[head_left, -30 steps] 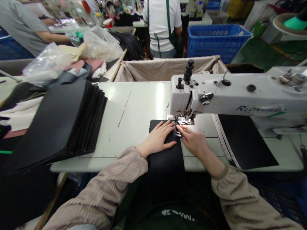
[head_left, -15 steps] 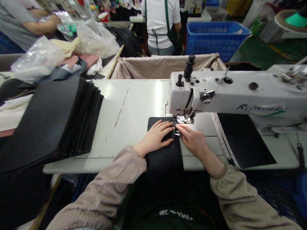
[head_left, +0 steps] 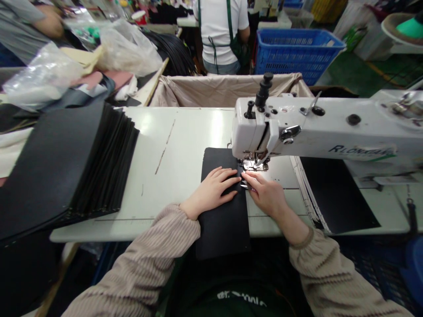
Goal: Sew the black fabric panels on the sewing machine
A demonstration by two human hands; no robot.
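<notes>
A black leather-like panel (head_left: 223, 229) lies on the pale table, its right edge at the presser foot (head_left: 254, 165) of a white sewing machine (head_left: 317, 127). My left hand (head_left: 214, 189) rests flat on the panel with fingers spread. Close to the foot, my right hand (head_left: 266, 191) is closed around small thread snips (head_left: 245, 186), whose pointed metal blades stick out to the left. Its fingertips are at the panel's right edge. The snips' handles are hidden in the palm.
A thick stack of black panels (head_left: 66, 163) stands at the left. More black panels (head_left: 337, 193) lie right of the needle, partly under the machine arm. Beyond the table are a cloth-lined bin (head_left: 228, 90), a blue basket (head_left: 297, 53) and a person (head_left: 220, 35) in an apron.
The black panel has slid forward under the presser foot, its far end now farther from me and its near end drawn up. Both hands stay in nearly the same place.
</notes>
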